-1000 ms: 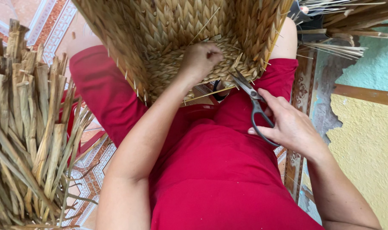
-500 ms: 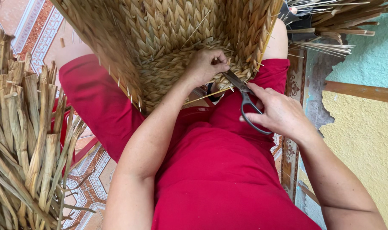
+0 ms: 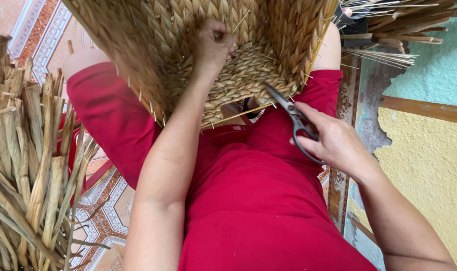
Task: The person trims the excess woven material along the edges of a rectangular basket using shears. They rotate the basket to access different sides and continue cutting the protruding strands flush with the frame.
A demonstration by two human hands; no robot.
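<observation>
From the head camera, looking down over the person's lap, a large woven basket (image 3: 198,55) lies tipped across red-clad knees with its opening toward the camera, and it looks close to complete: walls and base are fully plaited in thick, twisted straw-coloured strands, tight and ropy, with an even braided pattern. What seems left is tidying, since thin pale stubs and stiff splints poke out along the rim and base (a fair number, mostly short). The left hand (image 3: 213,45) reaches deep inside the basket, fingers curled shut and pressed against the woven base; whether it pinches a strand I cannot tell. The right hand (image 3: 334,140) is wrapped around the dark loop handles of metal scissors (image 3: 291,118), whose blades sit nearly together with the tips just at the basket's lower rim, near a long thin splint that juts out there. To the left stands a bundle of dried reeds (image 3: 27,170), flat, fibrous and frayed at the cut ends, over a patterned tile floor (image 3: 108,211). At the upper right lie thinner sticks (image 3: 389,30), straight and hard-looking, beside a rough yellow and green wall (image 3: 429,165).
</observation>
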